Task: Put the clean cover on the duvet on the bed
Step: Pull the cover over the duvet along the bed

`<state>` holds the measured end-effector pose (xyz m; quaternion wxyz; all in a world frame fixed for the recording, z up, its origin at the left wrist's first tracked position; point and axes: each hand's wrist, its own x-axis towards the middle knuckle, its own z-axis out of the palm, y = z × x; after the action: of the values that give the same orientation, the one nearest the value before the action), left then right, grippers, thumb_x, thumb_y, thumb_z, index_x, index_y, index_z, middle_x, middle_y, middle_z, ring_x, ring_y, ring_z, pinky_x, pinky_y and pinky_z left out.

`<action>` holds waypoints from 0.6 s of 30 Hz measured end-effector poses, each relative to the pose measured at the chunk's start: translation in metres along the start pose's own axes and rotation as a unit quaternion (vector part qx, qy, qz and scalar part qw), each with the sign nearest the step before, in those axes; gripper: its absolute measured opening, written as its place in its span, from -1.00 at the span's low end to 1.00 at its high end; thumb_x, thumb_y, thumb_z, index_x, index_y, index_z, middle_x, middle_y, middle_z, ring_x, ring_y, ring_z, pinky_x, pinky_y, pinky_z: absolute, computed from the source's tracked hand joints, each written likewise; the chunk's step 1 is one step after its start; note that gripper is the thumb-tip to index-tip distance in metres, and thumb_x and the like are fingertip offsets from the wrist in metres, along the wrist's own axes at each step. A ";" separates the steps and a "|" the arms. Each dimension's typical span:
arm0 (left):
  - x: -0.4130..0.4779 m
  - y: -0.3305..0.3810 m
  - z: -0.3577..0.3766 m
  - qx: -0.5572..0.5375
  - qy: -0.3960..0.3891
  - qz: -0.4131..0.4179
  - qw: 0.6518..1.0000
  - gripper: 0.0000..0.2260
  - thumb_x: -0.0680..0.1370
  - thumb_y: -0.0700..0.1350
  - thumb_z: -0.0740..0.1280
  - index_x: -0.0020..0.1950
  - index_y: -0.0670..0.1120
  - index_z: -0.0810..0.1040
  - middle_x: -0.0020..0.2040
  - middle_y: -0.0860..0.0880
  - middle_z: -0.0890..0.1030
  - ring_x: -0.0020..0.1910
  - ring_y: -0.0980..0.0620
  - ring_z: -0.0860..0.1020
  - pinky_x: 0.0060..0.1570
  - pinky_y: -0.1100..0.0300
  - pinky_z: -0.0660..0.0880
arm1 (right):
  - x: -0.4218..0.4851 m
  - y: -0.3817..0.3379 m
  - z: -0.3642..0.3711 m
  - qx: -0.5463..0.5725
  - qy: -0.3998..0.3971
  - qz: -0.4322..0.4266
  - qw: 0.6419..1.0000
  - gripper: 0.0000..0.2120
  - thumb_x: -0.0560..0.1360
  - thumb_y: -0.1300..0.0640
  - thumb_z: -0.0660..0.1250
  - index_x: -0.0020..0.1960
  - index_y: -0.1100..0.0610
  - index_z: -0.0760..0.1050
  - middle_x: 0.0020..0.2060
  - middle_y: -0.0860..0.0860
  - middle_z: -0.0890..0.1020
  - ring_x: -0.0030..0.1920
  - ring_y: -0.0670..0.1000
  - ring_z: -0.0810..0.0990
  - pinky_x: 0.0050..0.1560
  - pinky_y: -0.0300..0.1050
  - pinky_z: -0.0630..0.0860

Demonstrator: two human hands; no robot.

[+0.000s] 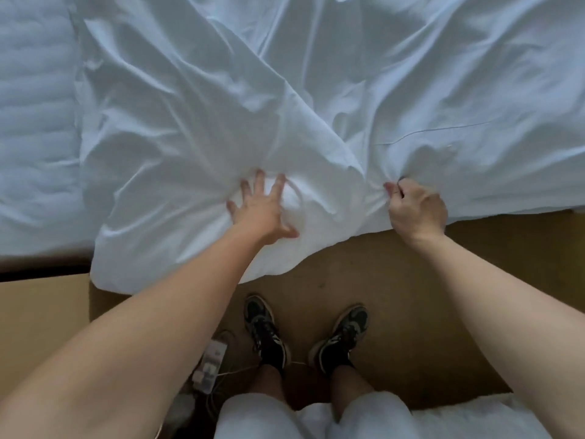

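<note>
the left hand (264, 205) lay spread flat on the white cover (196, 128) at the bed's (34, 122) edge; the right hand (414, 207) pinched a fold. best pinned firmly, pulled evenly.

A power strip (210, 365) lies on brown carpet (395, 280).

One white cover (221, 106), one left hand (261, 210), one right hand (416, 209), two shoes (266, 332).
</note>
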<state>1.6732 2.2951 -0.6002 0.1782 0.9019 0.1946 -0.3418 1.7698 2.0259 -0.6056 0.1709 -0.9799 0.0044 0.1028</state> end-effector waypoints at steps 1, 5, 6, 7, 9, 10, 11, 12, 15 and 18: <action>0.004 0.000 0.001 0.004 -0.003 -0.008 1.000 0.12 0.39 0.23 0.55 0.63 0.21 -0.25 0.64 -0.02 -0.33 0.62 -0.25 -0.25 0.47 -0.46 -0.02 | 0.010 0.010 -0.009 0.002 0.017 0.020 1.000 -0.64 0.67 -0.08 0.14 -0.13 0.12 0.51 -0.12 0.27 0.62 -0.10 0.31 0.55 -0.18 0.01 0.30; 0.009 0.015 -0.001 0.022 -0.023 -0.036 0.999 0.17 0.39 0.20 0.56 0.62 0.16 -0.32 0.61 -0.03 -0.41 0.60 -0.29 -0.30 0.44 -0.50 -0.01 | 0.043 0.063 -0.055 0.020 0.038 0.073 0.996 -0.61 0.69 -0.09 0.09 -0.12 0.15 0.48 -0.14 0.27 0.62 -0.12 0.29 0.54 -0.21 -0.02 0.28; 0.009 0.023 -0.003 0.025 -0.028 -0.039 0.999 0.19 0.39 0.18 0.58 0.62 0.14 -0.33 0.61 -0.03 -0.41 0.59 -0.31 -0.30 0.43 -0.51 0.00 | 0.046 0.065 -0.062 0.037 0.029 0.059 0.997 -0.64 0.68 -0.09 0.11 -0.12 0.12 0.46 -0.20 0.19 0.60 -0.15 0.25 0.54 -0.25 -0.04 0.28; 0.010 0.033 -0.005 0.023 -0.030 -0.031 0.999 0.19 0.38 0.14 0.59 0.62 0.13 -0.32 0.61 -0.03 -0.39 0.59 -0.32 -0.28 0.42 -0.52 0.01 | 0.046 0.057 -0.065 0.070 0.013 0.039 0.997 -0.68 0.66 -0.11 0.16 -0.10 0.09 0.46 -0.23 0.09 0.58 -0.15 0.20 0.55 -0.25 -0.06 0.32; 0.011 0.053 -0.010 -0.008 -0.027 0.023 0.999 0.16 0.38 0.06 0.58 0.64 0.14 -0.27 0.64 0.03 -0.31 0.61 -0.28 -0.21 0.44 -0.51 0.05 | 0.042 0.024 -0.057 0.118 -0.058 -0.017 0.991 -0.70 0.59 -0.17 0.32 0.01 0.08 0.49 -0.17 -0.02 0.56 -0.11 0.06 0.54 -0.14 -0.07 0.41; 0.014 0.062 -0.013 -0.034 -0.021 0.055 0.998 0.14 0.38 0.05 0.57 0.64 0.16 -0.23 0.65 0.05 -0.24 0.63 -0.23 -0.16 0.46 -0.48 0.08 | 0.040 0.005 -0.047 0.115 -0.112 -0.039 0.986 -0.69 0.56 -0.17 0.37 0.02 0.08 0.50 -0.15 -0.01 0.56 -0.11 0.03 0.53 -0.10 -0.07 0.42; 0.017 0.068 -0.017 -0.054 -0.014 0.078 0.995 0.11 0.38 0.06 0.57 0.65 0.17 -0.19 0.66 0.06 -0.18 0.63 -0.18 -0.13 0.49 -0.41 0.11 | 0.040 -0.012 -0.036 0.108 -0.161 -0.048 0.980 -0.74 0.57 -0.12 0.38 -0.01 0.07 0.49 -0.14 0.00 0.56 -0.11 0.04 0.54 -0.10 -0.07 0.41; 0.021 0.073 -0.021 -0.064 -0.014 0.088 0.994 0.09 0.38 0.07 0.57 0.65 0.18 -0.15 0.67 0.06 -0.15 0.64 -0.15 -0.10 0.52 -0.32 0.13 | 0.041 -0.026 -0.025 0.099 -0.192 -0.043 0.975 -0.82 0.59 -0.03 0.34 -0.05 0.08 0.48 -0.14 0.01 0.57 -0.09 0.06 0.56 -0.12 -0.07 0.40; 0.036 0.076 -0.031 -0.052 -0.051 0.078 0.994 0.07 0.36 0.12 0.60 0.65 0.21 -0.05 0.68 0.02 -0.09 0.63 -0.16 0.01 0.54 -0.16 0.16 | 0.047 -0.046 -0.009 0.096 -0.206 0.000 0.974 -0.88 0.60 0.14 0.20 -0.07 0.14 0.46 -0.18 0.02 0.53 -0.05 0.13 0.58 -0.15 -0.08 0.36; 0.051 0.074 -0.034 -0.015 -0.081 0.063 0.995 0.00 0.35 0.13 0.61 0.64 0.22 0.08 0.67 -0.01 0.06 0.59 -0.21 0.16 0.49 -0.10 0.26 | 0.043 -0.054 -0.002 0.159 -0.211 0.051 0.963 -0.68 0.59 -0.06 0.28 0.16 0.19 0.45 -0.03 0.00 0.51 0.08 0.08 0.54 -0.05 -0.06 0.36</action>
<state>1.7622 2.2590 -0.5973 0.2281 0.8790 0.1273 -0.3988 1.8146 2.0769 -0.5951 0.3158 -0.8948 0.0348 0.3138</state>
